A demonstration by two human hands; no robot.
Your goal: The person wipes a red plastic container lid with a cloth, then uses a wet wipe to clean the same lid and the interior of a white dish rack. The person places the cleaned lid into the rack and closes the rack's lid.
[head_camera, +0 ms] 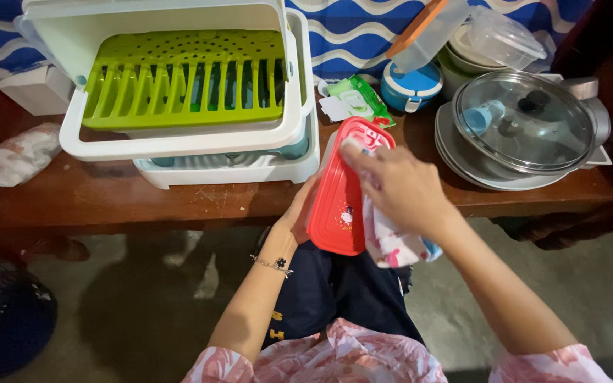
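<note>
Head view — Inspector A: A red rectangular lid is held in front of the body, above the lap, at the near edge of the tabletop. Its long axis runs from near to far, the far end tilted slightly to the right and reaching over the tabletop edge.

Inspector B: And the hands?

Inspector A: The left hand is set against the lid's left long edge, wrist bent, fingers hidden behind the lid; whether they are spread cannot be told. The right hand is laid across the lid's top right, fingers pressed together on a white patterned cloth that hangs down beside the lid.

Inspector B: Surroundings?

Inspector A: A white dish rack with a green insert stands just left of the lid's far end. A stack of pans under a glass lid sits well apart on the right. Open floor is seen below the tabletop edge.
</note>
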